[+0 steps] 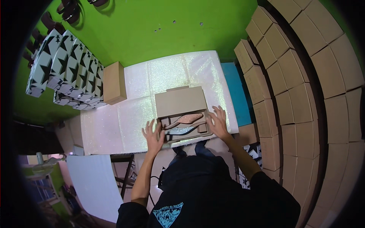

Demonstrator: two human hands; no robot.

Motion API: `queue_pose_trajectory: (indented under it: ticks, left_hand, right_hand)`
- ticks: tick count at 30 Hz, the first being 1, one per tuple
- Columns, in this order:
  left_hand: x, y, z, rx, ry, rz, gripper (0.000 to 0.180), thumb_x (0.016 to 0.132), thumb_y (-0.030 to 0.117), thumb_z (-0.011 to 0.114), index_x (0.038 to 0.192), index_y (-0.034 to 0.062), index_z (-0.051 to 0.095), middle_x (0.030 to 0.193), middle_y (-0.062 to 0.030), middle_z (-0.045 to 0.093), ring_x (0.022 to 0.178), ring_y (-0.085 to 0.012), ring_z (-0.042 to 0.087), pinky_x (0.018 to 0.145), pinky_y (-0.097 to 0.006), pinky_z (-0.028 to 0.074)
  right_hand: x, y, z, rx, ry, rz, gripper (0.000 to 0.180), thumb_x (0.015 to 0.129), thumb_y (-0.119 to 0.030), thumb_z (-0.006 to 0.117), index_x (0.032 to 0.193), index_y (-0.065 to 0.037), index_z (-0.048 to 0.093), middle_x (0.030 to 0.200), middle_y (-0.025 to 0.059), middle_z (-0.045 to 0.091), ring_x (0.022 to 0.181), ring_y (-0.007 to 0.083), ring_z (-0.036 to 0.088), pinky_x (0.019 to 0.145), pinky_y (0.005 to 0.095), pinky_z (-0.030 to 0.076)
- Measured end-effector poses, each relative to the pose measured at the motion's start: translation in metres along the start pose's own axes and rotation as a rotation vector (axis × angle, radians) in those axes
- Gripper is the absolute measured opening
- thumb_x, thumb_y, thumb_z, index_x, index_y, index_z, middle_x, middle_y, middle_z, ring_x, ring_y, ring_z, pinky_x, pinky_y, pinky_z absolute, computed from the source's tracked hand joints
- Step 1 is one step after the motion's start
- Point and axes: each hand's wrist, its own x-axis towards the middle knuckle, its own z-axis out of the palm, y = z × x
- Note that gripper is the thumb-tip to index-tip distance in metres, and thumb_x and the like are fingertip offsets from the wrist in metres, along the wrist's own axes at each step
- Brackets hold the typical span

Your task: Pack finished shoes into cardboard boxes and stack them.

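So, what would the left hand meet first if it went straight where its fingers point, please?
The left hand looks free across the glittery cloth, left of the box lid, probably until the green wall; depth is unclear.

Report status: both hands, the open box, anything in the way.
Left hand at left end of cardboard box, right hand at right end, fingers spread. Lid open, pinkish shoe and silvery shoe inside. Nothing seen covering either shoe.

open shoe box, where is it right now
In the head view, the open shoe box sits near the middle, at the near edge of the sparkly white table, between the left hand and the right hand.
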Motion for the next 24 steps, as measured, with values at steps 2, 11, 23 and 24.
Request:
queue_pose_trajectory:
  ticks: [2, 11, 23, 24]
  left_hand:
    - [-0.009, -0.014, 0.000, 0.002, -0.033, -0.073, 0.047, 0.098, 0.032, 0.056, 0.141, 0.0106, 0.054, 0.156, -0.0166, 0.034, 0.147, -0.0392, 0.025, 0.116, -0.063, 0.010]
    - [-0.024, -0.010, 0.030, -0.025, -0.137, -0.076, 0.063, 0.103, 0.039, 0.040, 0.155, 0.0064, 0.029, 0.161, -0.0215, 0.019, 0.148, -0.0422, 0.019, 0.115, -0.067, 0.009]
    - [0.022, 0.013, 0.049, 0.177, -0.078, -0.161, 0.077, 0.099, 0.041, 0.051, 0.154, -0.0044, 0.022, 0.163, -0.0257, 0.012, 0.149, -0.0465, 0.013, 0.115, -0.068, 0.008]
    - [0.024, 0.016, 0.052, 0.175, -0.081, -0.186, 0.079, 0.098, 0.042, 0.051, 0.155, -0.0046, 0.021, 0.163, -0.0252, 0.011, 0.149, -0.0466, 0.011, 0.115, -0.068, 0.009]
  right_hand:
    - [-0.015, 0.017, 0.004, 0.061, 0.076, 0.137, 0.048, 0.096, -0.036, 0.061, 0.132, -0.005, 0.059, 0.143, 0.0205, 0.046, 0.139, 0.0445, 0.033, 0.115, 0.0554, 0.025]
    - [-0.038, -0.011, 0.040, -0.033, 0.052, 0.104, 0.064, 0.098, -0.035, 0.055, 0.146, 0.004, 0.039, 0.149, 0.0249, 0.038, 0.138, 0.0478, 0.032, 0.115, 0.0595, 0.021]
    - [0.003, -0.016, 0.061, -0.322, 0.062, 0.166, 0.073, 0.097, -0.046, 0.054, 0.148, 0.003, 0.037, 0.152, 0.0259, 0.034, 0.137, 0.0460, 0.034, 0.112, 0.0603, 0.025]
    - [0.003, -0.014, 0.062, -0.325, 0.061, 0.167, 0.073, 0.097, -0.046, 0.054, 0.148, 0.003, 0.037, 0.152, 0.0259, 0.034, 0.137, 0.0460, 0.034, 0.112, 0.0603, 0.025]
